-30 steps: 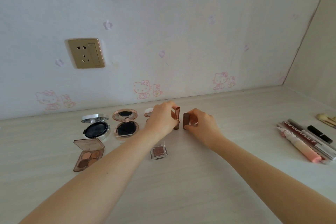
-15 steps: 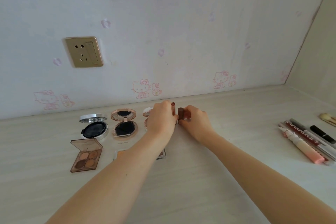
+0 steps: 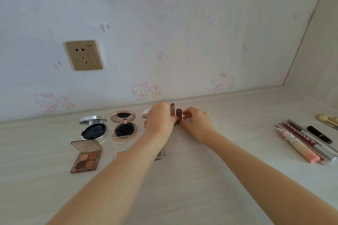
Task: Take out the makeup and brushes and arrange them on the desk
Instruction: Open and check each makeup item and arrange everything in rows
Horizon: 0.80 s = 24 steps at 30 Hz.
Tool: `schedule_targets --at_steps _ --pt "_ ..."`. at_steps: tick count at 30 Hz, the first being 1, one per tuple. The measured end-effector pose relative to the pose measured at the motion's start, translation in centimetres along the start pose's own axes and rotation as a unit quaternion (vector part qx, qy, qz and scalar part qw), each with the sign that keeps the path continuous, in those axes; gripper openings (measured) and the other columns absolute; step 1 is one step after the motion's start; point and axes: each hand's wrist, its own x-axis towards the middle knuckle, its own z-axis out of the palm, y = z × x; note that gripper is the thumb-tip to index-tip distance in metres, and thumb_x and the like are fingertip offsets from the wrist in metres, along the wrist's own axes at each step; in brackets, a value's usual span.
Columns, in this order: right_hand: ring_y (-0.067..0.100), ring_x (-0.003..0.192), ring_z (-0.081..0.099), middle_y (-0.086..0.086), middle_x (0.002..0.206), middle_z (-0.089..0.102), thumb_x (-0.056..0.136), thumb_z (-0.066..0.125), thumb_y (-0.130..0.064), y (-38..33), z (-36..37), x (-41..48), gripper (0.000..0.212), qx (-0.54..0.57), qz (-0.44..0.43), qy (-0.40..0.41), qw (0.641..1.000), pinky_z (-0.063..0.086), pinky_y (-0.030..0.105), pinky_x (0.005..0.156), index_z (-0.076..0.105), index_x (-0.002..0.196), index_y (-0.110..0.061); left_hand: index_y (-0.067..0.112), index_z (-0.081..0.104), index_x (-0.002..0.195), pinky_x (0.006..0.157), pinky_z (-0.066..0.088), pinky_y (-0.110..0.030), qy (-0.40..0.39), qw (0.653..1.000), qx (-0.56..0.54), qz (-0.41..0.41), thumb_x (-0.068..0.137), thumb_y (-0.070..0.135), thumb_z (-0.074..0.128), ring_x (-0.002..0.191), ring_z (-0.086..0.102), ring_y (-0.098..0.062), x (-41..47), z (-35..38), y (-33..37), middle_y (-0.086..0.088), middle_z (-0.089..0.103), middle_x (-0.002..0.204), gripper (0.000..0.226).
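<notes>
So, on the pale desk (image 3: 241, 151), left hand (image 3: 161, 119) grips rose tube (image 3: 172, 109), right hand (image 3: 198, 122) brown tube (image 3: 178, 115).

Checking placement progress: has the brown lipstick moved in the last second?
Yes. The brown lipstick has shifted left, toward the kitty print, and closer to the pink lipstick.
</notes>
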Motion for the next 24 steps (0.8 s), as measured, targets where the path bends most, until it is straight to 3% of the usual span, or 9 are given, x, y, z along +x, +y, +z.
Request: schedule_targets --at_steps 5,9,15,20,24 --pt "0.016 0.108 0.056 -0.003 0.112 0.065 0.086 0.067 -0.024 0.4 -1.8 -1.5 0.036 -0.03 -0.003 -0.004 1.0 0.047 0.031 0.089 0.056 0.119 -0.015 0.004 0.062 0.094 0.071 0.053 -0.038 0.01 1.0 -0.008 0.011 0.079 0.019 0.072 0.085 0.06 -0.031 -0.6 -0.6 -0.5 -0.011 0.062 0.09 0.024" --pt "0.016 0.109 0.054 -0.004 0.114 0.064 0.088 0.065 -0.026 0.4 -3.7 -3.2 0.036 -0.059 -0.026 0.004 0.998 0.043 0.026 0.087 0.055 0.121 -0.015 0.006 0.062 0.093 0.076 0.053 -0.044 0.036 0.999 -0.006 0.036 0.081 0.018 0.068 0.087 0.06 -0.035 -1.4 -1.2 -0.7 -0.01 0.063 0.087 0.018" --pt "0.018 0.114 0.052 -0.002 0.123 0.061 0.094 0.054 -0.027 1.0 -6.9 -6.6 0.037 -0.124 -0.042 0.014 0.991 0.04 0.024 0.087 0.051 0.128 -0.014 0.019 0.061 0.099 0.074 0.051 -0.036 0.088 0.984 0.071 0.137 0.091 0.024 0.052 0.085 0.063 -0.026 -3.9 -2.2 0.9 0.002 0.069 0.089 0.013" --pt "0.02 0.118 0.052 0.002 0.128 0.058 0.095 0.05 -0.027 2.5 -10.2 -10.1 0.037 -0.201 -0.053 0.014 0.978 0.042 0.03 0.096 0.049 0.129 -0.013 0.018 0.063 0.112 0.07 0.05 -0.035 0.055 0.971 0.083 0.219 0.094 0.023 0.046 0.111 0.057 -0.025 -6.9 -1.0 3.0 -0.001 0.069 0.101 0.025" --pt "0.018 0.117 0.053 -0.001 0.127 0.058 0.096 0.048 -0.031 4.2 -13.4 -12.9 0.036 -0.257 -0.04 0.031 0.965 0.045 0.032 0.094 0.05 0.13 -0.018 0.016 0.062 0.11 0.067 0.049 -0.033 0.011 0.958 0.082 0.276 0.094 0.024 0.044 0.104 0.055 -0.021 -9.0 1.3 5.0 0.0 0.068 0.101 0.026"
